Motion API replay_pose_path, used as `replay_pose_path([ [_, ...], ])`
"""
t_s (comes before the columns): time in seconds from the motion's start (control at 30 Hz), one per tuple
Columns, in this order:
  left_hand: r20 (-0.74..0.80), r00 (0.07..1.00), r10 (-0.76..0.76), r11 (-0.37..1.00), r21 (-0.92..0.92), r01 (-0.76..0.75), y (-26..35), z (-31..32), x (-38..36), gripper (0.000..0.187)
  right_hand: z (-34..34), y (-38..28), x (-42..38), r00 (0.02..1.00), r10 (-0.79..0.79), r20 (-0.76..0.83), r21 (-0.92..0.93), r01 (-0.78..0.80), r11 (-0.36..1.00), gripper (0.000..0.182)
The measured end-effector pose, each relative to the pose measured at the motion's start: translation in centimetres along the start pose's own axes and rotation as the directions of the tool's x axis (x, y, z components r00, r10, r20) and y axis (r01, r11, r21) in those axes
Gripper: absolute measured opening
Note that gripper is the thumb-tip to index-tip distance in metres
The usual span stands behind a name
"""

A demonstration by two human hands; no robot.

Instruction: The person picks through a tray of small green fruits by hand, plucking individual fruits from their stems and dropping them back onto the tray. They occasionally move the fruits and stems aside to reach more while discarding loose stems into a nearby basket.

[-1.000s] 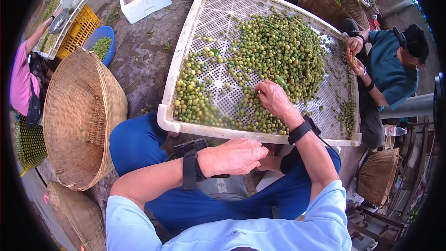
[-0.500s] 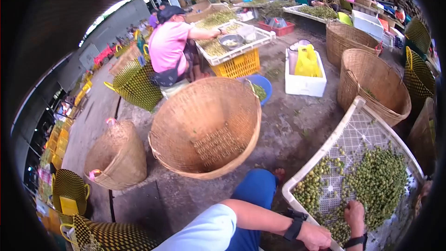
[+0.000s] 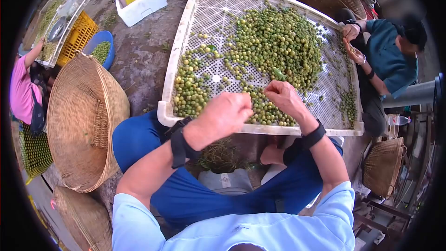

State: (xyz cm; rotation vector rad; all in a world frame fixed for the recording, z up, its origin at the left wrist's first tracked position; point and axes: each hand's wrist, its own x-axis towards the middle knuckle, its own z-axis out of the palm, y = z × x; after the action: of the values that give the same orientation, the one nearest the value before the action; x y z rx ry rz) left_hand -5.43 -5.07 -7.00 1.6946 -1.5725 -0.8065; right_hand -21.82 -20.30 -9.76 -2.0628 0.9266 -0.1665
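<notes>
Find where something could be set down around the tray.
The white tray is mostly bare toward its far left corner, beyond the green fruits. Open ground lies between the tray, large wicker basket and white box. Crowded: the tray's middle and near left corner, under fruits.

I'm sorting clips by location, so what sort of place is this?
Probably a produce-sorting yard or shed: a perforated plastic tray heaped with small green fruits, large woven baskets, and a co-worker at the tray's right edge.
</notes>
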Motion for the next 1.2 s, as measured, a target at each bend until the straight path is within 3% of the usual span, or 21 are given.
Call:
replay_pose_path([
  [0.1,-0.058,0.998,-0.022,0.999,-0.025,0.021,0.0,-1.7,0.7,0.009,-1.2,-2.3,-3.0,0.990,0.087,0.110,-0.069,-0.080,0.994,0.018],
  [0.13,-0.080,0.996,-0.047,0.997,-0.061,0.042,0.0,-1.9,1.0,0.009,-1.2,-2.7,-4.4,0.982,0.096,0.163,0.098,-0.113,0.989,0.021],
  [0.27,-0.193,0.981,-0.001,0.979,-0.202,-0.039,-0.2,-1.4,1.6,0.008,-2.2,-3.9,-7.9,0.965,0.053,0.256,0.159,-0.096,0.983,0.022],
  [0.37,-0.114,0.993,-0.011,0.995,-0.100,-0.001,0.1,-1.6,1.5,0.008,-4.1,-5.0,-8.9,0.960,0.040,0.277,0.046,-0.055,0.997,0.021],
  [0.43,-0.115,0.993,0.011,0.995,-0.101,-0.022,-0.4,-1.4,1.7,0.010,-5.8,-6.3,-10.6,0.957,0.048,0.285,-0.172,0.002,0.985,0.020],
  [0.47,-0.133,0.991,0.026,0.996,-0.078,-0.037,-0.5,-1.3,1.8,0.010,-6.3,-7.7,-11.7,0.936,0.106,0.335,-0.101,-0.076,0.992,0.023],
  [0.5,-0.146,0.988,0.044,0.997,-0.055,-0.053,-0.6,-1.2,1.9,0.010,-5.9,-7.7,-12.9,0.932,0.064,0.356,-0.039,-0.053,0.998,0.029],
  [0.63,-0.063,0.996,-0.069,0.992,-0.106,0.062,-0.1,-1.5,2.2,0.010,0.2,-5.7,-17.2,0.893,0.033,0.449,-0.071,-0.001,0.998,0.039],
  [0.67,-0.052,0.996,-0.075,0.992,-0.109,0.069,-0.3,-1.3,2.3,0.011,1.6,-5.0,-17.8,0.823,0.108,0.558,-0.287,0.069,0.955,0.039],
  [0.7,-0.049,0.996,-0.068,0.993,-0.102,0.063,-0.2,-1.2,2.3,0.011,2.4,-4.2,-17.4,0.828,0.105,0.551,-0.284,0.068,0.956,0.039],
  [0.77,-0.044,0.999,-0.019,0.991,-0.133,0.013,0.0,-1.1,1.9,0.009,3.1,-3.4,-15.7,0.929,-0.029,0.369,-0.350,0.168,0.921,0.030],
  [0.8,-0.050,0.998,-0.022,0.982,-0.190,0.012,0.0,-0.9,1.8,0.009,2.7,-4.2,-14.3,0.985,-0.058,0.164,-0.188,0.088,0.978,0.018],
  [0.87,-0.056,0.998,-0.035,0.984,-0.178,0.024,0.2,-1.2,1.7,0.009,2.0,-4.7,-11.4,0.997,-0.049,-0.052,-0.042,0.047,0.998,0.009],
  [0.9,-0.054,0.998,-0.045,0.986,-0.165,0.036,0.3,-1.4,1.8,0.009,1.0,-5.5,-9.9,0.996,0.088,-0.033,-0.008,-0.088,0.996,0.012],
  [0.93,-0.054,0.997,-0.050,0.983,-0.178,0.040,0.3,-1.5,2.0,0.009,1.3,-4.0,-8.6,0.991,0.007,-0.136,-0.017,-0.010,1.000,0.013],
  [1.07,-0.074,0.997,-0.016,0.993,-0.121,0.007,0.6,-2.0,2.5,0.009,1.5,1.6,-3.5,0.981,0.038,-0.189,-0.141,-0.065,0.988,0.013],
  [1.13,-0.090,0.996,-0.015,0.992,-0.129,0.003,0.8,-2.2,2.7,0.010,2.1,3.5,-1.6,0.947,-0.192,-0.256,-0.402,0.076,0.912,0.012],
  [1.2,-0.102,0.995,-0.014,0.991,-0.135,0.000,1.2,-2.8,2.9,0.010,2.5,3.6,-0.5,0.947,-0.231,-0.225,-0.448,0.110,0.887,0.012],
])
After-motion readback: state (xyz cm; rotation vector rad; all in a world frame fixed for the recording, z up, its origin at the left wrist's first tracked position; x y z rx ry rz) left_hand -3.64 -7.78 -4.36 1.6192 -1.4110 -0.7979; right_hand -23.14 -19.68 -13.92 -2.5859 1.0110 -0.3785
